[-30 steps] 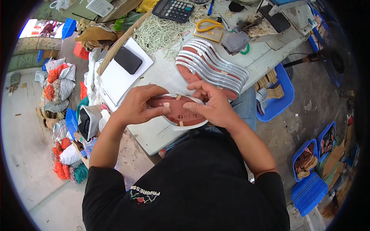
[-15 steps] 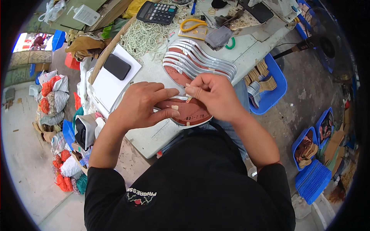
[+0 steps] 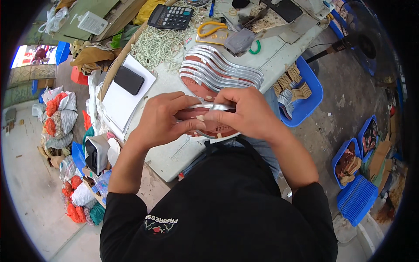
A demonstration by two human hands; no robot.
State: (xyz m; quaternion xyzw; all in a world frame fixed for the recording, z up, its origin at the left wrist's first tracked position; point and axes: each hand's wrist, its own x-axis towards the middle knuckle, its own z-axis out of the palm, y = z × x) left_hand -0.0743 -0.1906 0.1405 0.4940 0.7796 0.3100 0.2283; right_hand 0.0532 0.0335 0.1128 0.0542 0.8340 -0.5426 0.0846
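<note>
Between my two hands is a shoe sole [image 3: 217,125] with a reddish-brown face, a silver rim and small cream tape bits on it. My left hand [image 3: 161,115] is closed on its left side, the thumb lying over the brown face. My right hand [image 3: 251,111] grips the far right edge, thumb on the face and fingers over the silver rim. Just beyond them on the table, a row of similar overlapping silver-edged soles [image 3: 222,67] fans out to the right. My fingers cover parts of the held sole.
Left of the soles, a black phone [image 3: 129,80] rests on white paper [image 3: 139,104]. Tangled pale cords [image 3: 157,46], a calculator [image 3: 170,16] and yellow-handled scissors [image 3: 211,29] lie farther back. Beside the table's right edge stands a blue bin [image 3: 310,102] with sole pieces; a fan [image 3: 364,46] is beyond.
My right hand has gone from pinching a small tape bit at the sole's edge to gripping that edge. The silver rim now shows more between my hands.
</note>
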